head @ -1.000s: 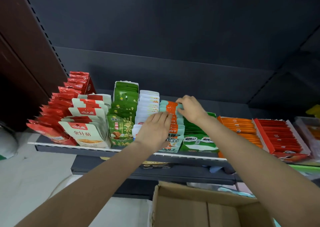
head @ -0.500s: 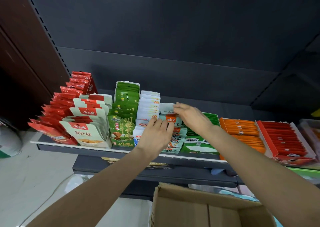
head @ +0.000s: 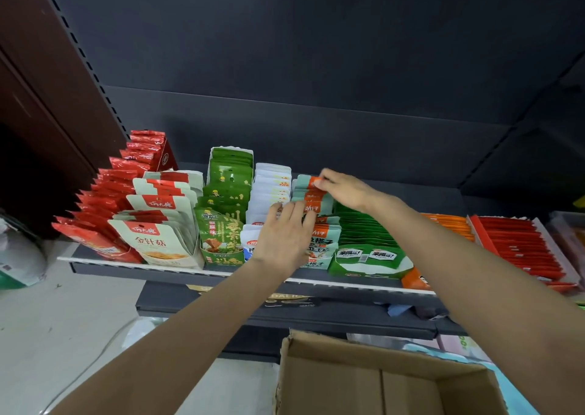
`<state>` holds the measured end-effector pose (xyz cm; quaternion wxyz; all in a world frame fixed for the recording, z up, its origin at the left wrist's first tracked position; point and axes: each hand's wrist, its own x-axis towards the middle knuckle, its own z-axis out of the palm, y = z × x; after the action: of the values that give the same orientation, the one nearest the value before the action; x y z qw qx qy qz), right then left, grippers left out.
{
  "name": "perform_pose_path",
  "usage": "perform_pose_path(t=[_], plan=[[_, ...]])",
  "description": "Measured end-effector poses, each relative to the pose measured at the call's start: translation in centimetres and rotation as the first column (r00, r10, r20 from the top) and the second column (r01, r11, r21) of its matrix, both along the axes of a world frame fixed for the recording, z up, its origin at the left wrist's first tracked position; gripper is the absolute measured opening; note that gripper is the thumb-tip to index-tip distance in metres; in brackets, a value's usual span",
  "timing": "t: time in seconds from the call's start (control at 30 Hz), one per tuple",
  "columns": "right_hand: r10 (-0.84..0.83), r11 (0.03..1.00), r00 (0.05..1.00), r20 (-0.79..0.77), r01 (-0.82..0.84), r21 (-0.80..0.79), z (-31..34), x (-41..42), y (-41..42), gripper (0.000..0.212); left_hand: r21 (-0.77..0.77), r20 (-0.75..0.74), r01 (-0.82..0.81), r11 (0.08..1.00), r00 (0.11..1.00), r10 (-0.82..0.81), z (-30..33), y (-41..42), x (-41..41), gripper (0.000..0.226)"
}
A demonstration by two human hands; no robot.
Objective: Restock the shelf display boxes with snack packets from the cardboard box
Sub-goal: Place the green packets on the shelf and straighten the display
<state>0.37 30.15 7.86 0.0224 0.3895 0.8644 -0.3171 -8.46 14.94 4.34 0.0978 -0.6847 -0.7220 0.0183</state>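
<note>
The teal-and-orange snack packets [head: 316, 221] stand upright in a front-to-back row on the shelf [head: 190, 270], between a row of white packets [head: 270, 186] on their left and a green display box [head: 368, 253] of flat green packets on their right. Each packet is a small pouch with a pale teal body and an orange band across its top; the front ones carry printed characters and a food picture. The right hand [head: 345, 190] reaches to the rear of the row, its grip pinching the orange top edge of the rearmost packet between fingertips and thumb. The left hand [head: 285, 237] rests on the middle of the row, its grip flat with fingers straight and close together, fingertips pressing on the packet tops. The cardboard box [head: 380, 380] sits open below the shelf at the bottom of the view; only bare flaps and inner walls show. Further left stand green pouches [head: 226, 205], cream pouches [head: 161, 224] and red packets [head: 107, 199].
</note>
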Motion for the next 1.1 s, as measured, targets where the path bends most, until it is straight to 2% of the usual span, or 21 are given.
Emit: perform_pose_path(t=[0.13, 0.27, 0.33, 0.4, 0.53, 0.67, 0.77, 0.83, 0.9, 1.0, 1.03, 1.1], plan=[[0.043, 0.998, 0.998, 0.055, -0.045, 0.033, 0.2, -0.5, 0.0, 0.042, -0.043, -0.011, -0.01, 0.999, 1.0, 0.01, 0.6, 0.4, -0.3, 0.087], [-0.014, 0.999, 0.997, 0.077, 0.017, -0.03, -0.3, -0.8, -0.2, 0.051, 0.0, -0.04, 0.029, 1.0, 0.999, -0.029, 0.6, -0.4, -0.2, 0.086], [0.028, 1.0, 0.993, 0.119, -0.027, -0.01, -0.8, -0.8, -0.2, 0.041, 0.058, 0.002, 0.041, 0.997, 0.999, -0.041, 0.4, -0.8, -0.2, 0.094], [0.058, 0.998, 0.988, 0.141, -0.058, -0.005, -0.9, -0.6, -0.3, 0.032, 0.039, 0.021, 0.037, 0.999, 0.999, -0.038, 0.5, -0.9, -0.1, 0.104], [0.047, 0.999, 0.994, 0.099, -0.045, -0.023, -0.8, 0.0, -0.2, 0.033, -0.026, 0.038, 0.041, 0.999, 0.998, -0.04, 1.0, -0.4, -0.2, 0.088], [0.011, 0.999, 0.992, 0.129, -0.006, -0.046, -1.6, -0.2, -0.4, 0.033, -0.098, 0.026, 0.064, 0.993, 0.998, -0.062, 1.2, -0.2, -0.6, 0.088], [-0.015, 0.994, 0.99, 0.139, 0.029, -0.101, -1.2, -0.1, 0.2, 0.03, -0.06, 0.02, 0.116, 0.991, 0.993, -0.115, 0.8, -0.9, -0.8, 0.082], [0.029, 0.994, 0.987, 0.159, -0.011, -0.112, -0.9, 0.1, 0.3, 0.031, -0.026, 0.043, 0.113, 0.993, 0.993, -0.112, 0.6, -1.3, -0.9, 0.085], [0.116, 0.993, 0.977, 0.179, -0.11, -0.043, -1.0, 0.4, 0.2, 0.028, -0.025, 0.022, 0.066, 0.997, 0.998, -0.066, 0.8, -1.2, -0.8, 0.094], [0.116, 0.988, 0.993, 0.012, -0.117, 0.099, -1.3, 0.6, 0.0, 0.02, 0.008, -0.089, 0.056, 0.998, 0.995, -0.055, 0.9, -1.3, -0.3, 0.1], [0.081, 0.993, 0.995, -0.065, -0.075, 0.087, -1.5, 0.7, 0.1, 0.02, 0.056, -0.098, 0.082, 0.995, 0.992, -0.076, 0.6, -1.6, -0.1, 0.095], [-0.032, 0.999, 0.989, -0.141, 0.028, -0.031, -2.1, 0.8, 0.2, 0.03, 0.143, -0.106, 0.112, 0.983, 0.99, -0.098, -0.5, -2.1, 0.2, 0.087]])
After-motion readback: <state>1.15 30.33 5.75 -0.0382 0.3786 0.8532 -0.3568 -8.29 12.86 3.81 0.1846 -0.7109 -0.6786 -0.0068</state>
